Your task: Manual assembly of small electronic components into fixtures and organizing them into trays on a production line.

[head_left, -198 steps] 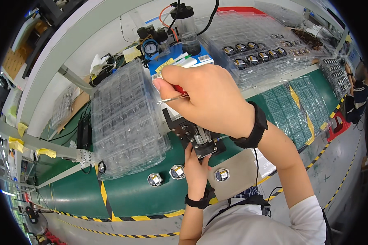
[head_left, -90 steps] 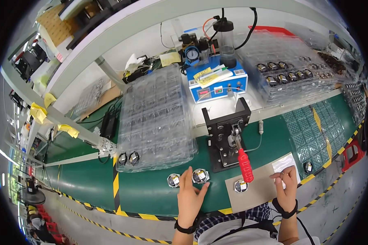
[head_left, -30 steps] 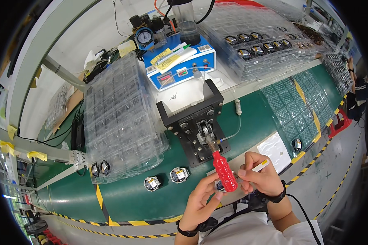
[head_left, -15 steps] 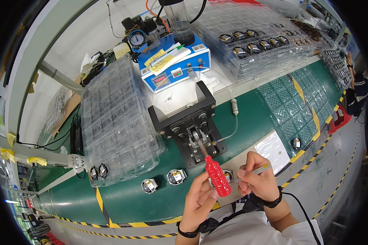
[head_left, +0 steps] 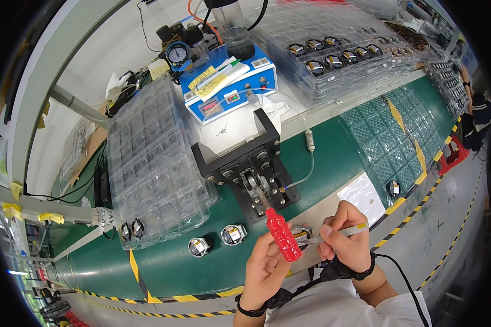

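My right hand [head_left: 346,240] pinches slim metal tweezers [head_left: 341,232] with a yellow mark near the rear end. Their tips reach left to a round watch-like module [head_left: 301,235] with a silver rim and dark inside. Curled around the module's left side is my left hand [head_left: 267,267], its fingertips partly hidden behind the red handle. That ribbed red handle [head_left: 283,235] belongs to a lever on the black press fixture [head_left: 245,169] and slants down between my hands. Two similar silver-cased modules, one [head_left: 234,235] and another [head_left: 198,247], rest on the green mat to the left.
Clear plastic trays [head_left: 153,158] lie stacked at left, two modules at their near corner. A blue control box [head_left: 232,82] stands behind the fixture. More trays [head_left: 333,71] are at the back right. A white sheet [head_left: 361,201] and green-patterned tray [head_left: 398,136] lie right. A person [head_left: 477,114] is far right.
The tweezers have tilted flatter, with their tips now against the round module. More of the module shows beside the red handle. The whole view has shifted slightly.
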